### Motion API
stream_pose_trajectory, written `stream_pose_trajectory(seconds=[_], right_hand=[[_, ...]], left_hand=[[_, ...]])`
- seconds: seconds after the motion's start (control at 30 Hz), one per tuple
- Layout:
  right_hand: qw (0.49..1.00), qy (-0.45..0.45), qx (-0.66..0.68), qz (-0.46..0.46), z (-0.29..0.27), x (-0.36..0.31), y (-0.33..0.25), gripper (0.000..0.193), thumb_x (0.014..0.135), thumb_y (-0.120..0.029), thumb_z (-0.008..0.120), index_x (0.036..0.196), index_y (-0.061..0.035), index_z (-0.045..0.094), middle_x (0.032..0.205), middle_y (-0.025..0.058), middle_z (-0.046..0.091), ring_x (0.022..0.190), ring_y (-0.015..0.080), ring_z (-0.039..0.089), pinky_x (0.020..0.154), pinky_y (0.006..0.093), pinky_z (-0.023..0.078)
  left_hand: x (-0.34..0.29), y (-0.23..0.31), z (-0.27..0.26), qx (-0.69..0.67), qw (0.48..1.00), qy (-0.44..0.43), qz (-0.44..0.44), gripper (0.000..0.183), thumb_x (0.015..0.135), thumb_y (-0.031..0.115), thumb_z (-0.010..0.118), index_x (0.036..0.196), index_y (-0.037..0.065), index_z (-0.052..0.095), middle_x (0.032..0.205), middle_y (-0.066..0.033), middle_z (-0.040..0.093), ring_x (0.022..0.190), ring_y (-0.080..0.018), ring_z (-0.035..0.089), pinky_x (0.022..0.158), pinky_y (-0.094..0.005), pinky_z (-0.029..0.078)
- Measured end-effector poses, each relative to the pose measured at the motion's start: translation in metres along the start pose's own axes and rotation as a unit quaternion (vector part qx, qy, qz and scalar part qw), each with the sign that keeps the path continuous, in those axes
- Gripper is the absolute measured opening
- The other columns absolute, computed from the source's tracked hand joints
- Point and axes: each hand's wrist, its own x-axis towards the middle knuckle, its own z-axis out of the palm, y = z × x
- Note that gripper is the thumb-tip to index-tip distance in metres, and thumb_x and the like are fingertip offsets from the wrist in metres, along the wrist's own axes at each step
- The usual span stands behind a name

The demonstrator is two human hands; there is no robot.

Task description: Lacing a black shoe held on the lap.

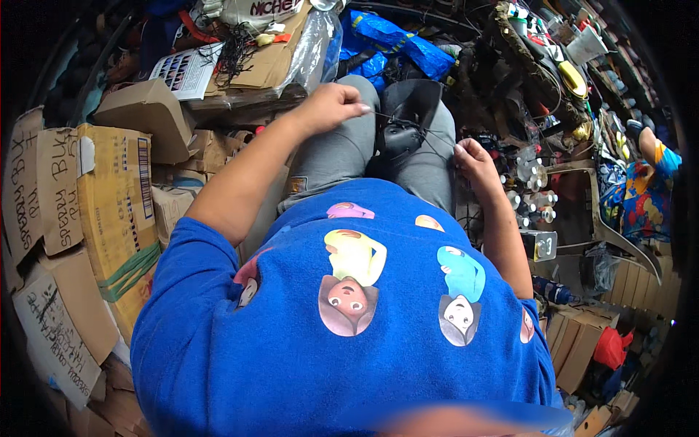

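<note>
A black leather shoe or boot (403, 137) rests between my knees, with a wide black flap (413, 98) standing up behind it. Its exact kind is hard to make out. Dark cord (435, 144) crosses over it and runs out to both sides. My left hand (335, 107) pinches one end, above my left thigh and apart from the shoe. On the other side my right hand (477, 164) has its fingers closed at the other end, beside my right knee. The cord looks drawn out between the hands and the shoe.
Cardboard boxes (116, 197) are stacked along my left. Ahead lie a plastic-wrapped cardboard stack (284, 65) and a blue bag (400, 44). Several small bottles (535, 193) and a metal can (540, 245) stand at my right. Another person's arm (648, 146) shows at the far right.
</note>
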Motion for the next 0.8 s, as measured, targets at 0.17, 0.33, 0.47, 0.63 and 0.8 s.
stream_pose_trajectory(seconds=[0.17, 0.33, 0.47, 0.63, 0.8], right_hand=[[0.995, 0.072, -0.043, -0.049, -0.035, 0.004, 0.018, 0.016, 0.089, -0.021, 0.061, 0.082, -0.0068, 0.056, 0.076, -0.0056, 0.049, 0.074, 0.006, 0.044, 0.068, 0.021, 0.037], [0.973, 0.212, -0.081, 0.029, -0.12, -0.023, 0.075, 0.019, 0.089, -0.027, 0.062, 0.085, -0.0099, 0.055, 0.072, -0.0045, 0.049, 0.063, 0.0062, 0.044, 0.052, 0.0235, 0.038], [0.978, 0.191, -0.073, 0.048, -0.126, -0.036, 0.076, 0.022, 0.088, -0.03, 0.063, 0.084, -0.0101, 0.055, 0.07, -0.0051, 0.049, 0.059, 0.0061, 0.045, 0.048, 0.023, 0.038], [0.966, 0.215, -0.081, 0.115, -0.159, -0.038, 0.1, 0.021, 0.092, -0.021, 0.055, 0.104, -0.0053, 0.063, 0.091, 0.0015, 0.062, 0.082, 0.012, 0.056, 0.072, 0.0266, 0.046], [0.987, 0.119, -0.112, -0.008, -0.077, 0.0, 0.015, 0.029, 0.087, -0.011, 0.062, 0.115, -0.0072, 0.063, 0.103, 0.003, 0.065, 0.086, 0.0099, 0.058, 0.074, 0.0239, 0.047]], left_hand=[[-0.036, -0.034, -0.059, -0.033, 0.994, 0.092, -0.051, 0.028, 0.086, 0.028, 0.063, 0.078, 0.002, 0.061, 0.068, 0.003, 0.051, 0.066, -0.008, 0.045, 0.06, -0.0261, 0.039], [-0.112, -0.098, -0.125, -0.044, 0.958, 0.271, -0.079, 0.02, 0.086, 0.021, 0.064, 0.078, 0.003, 0.064, 0.071, 0.0013, 0.057, 0.069, -0.0083, 0.05, 0.065, -0.0249, 0.041], [-0.142, -0.144, -0.134, -0.095, 0.964, 0.228, -0.101, 0.02, 0.088, 0.021, 0.063, 0.078, 0.004, 0.062, 0.072, 0.0029, 0.058, 0.07, -0.0068, 0.049, 0.065, -0.0229, 0.04], [-0.105, -0.096, -0.11, 0.184, 0.899, 0.385, -0.104, 0.021, 0.086, 0.016, 0.061, 0.104, 0.006, 0.065, 0.098, -0.0087, 0.065, 0.085, -0.0231, 0.061, 0.081, -0.0315, 0.046], [-0.017, 0.02, -0.028, 0.078, 0.962, 0.163, 0.206, 0.034, 0.077, 0.01, 0.068, 0.111, 0.014, 0.066, 0.122, -0.0101, 0.059, 0.107, -0.0264, 0.059, 0.091, -0.034, 0.047]])
